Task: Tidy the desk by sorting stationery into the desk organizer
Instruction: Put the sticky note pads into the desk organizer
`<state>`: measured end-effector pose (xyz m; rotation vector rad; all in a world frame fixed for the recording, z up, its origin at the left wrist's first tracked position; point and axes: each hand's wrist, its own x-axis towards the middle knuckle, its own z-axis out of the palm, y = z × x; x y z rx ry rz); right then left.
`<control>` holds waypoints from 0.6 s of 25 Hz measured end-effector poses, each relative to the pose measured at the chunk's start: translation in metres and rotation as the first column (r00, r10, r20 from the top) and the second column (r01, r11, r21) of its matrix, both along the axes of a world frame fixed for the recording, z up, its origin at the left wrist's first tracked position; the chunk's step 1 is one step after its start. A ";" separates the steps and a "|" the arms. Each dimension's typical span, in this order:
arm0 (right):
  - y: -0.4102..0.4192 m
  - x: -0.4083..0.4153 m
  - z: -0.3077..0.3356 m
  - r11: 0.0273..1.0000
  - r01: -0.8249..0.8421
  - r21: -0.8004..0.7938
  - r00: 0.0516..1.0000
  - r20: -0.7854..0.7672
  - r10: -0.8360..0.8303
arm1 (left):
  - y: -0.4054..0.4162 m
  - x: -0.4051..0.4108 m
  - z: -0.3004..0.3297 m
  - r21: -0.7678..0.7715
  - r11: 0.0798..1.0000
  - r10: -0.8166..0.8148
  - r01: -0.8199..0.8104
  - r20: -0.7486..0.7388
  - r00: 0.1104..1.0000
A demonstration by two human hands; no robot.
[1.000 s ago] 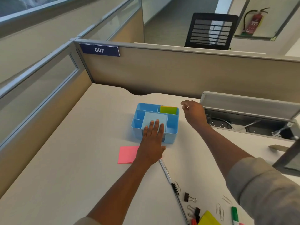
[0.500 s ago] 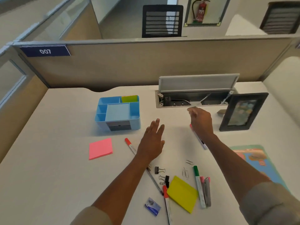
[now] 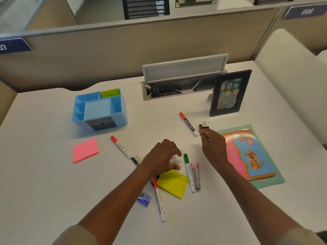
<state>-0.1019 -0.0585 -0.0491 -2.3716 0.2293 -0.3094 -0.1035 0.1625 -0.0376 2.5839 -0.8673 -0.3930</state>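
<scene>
A blue desk organizer (image 3: 116,114) stands at the back left of the desk with a green pad in its rear slot. My right hand (image 3: 215,147) is raised above the desk, fingertips pinched on black binder clips (image 3: 203,126). My left hand (image 3: 163,157) curls down over paper clips (image 3: 177,159) beside a green marker (image 3: 189,171); what it grips is hidden. Red-capped markers lie at the centre left (image 3: 123,148), near the picture frame (image 3: 188,123) and by my left forearm (image 3: 160,200). A pink pad (image 3: 85,150) and a yellow pad (image 3: 172,183) lie flat on the desk.
A black picture frame (image 3: 230,93) stands at the back right, in front of an open cable hatch (image 3: 178,92). A colourful booklet (image 3: 251,156) lies at the right. A small blue eraser (image 3: 144,199) and pink pens (image 3: 196,175) lie near the yellow pad. Partition walls ring the desk.
The view swung right and down, away from the organizer. My right hand now holds binder clips in the air. My left hand went from flat and open to curled over the paper clips.
</scene>
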 end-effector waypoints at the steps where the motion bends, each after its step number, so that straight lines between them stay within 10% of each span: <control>1: 0.007 -0.009 -0.001 0.999 -0.027 0.019 1.000 0.013 0.027 | 0.006 -0.008 -0.001 0.027 0.999 -0.028 0.028 0.001 1.000; 15: 0.048 -0.072 -0.010 0.971 -0.234 0.052 0.972 0.020 0.233 | 0.026 -0.053 -0.015 0.282 0.940 -0.216 0.190 0.062 0.974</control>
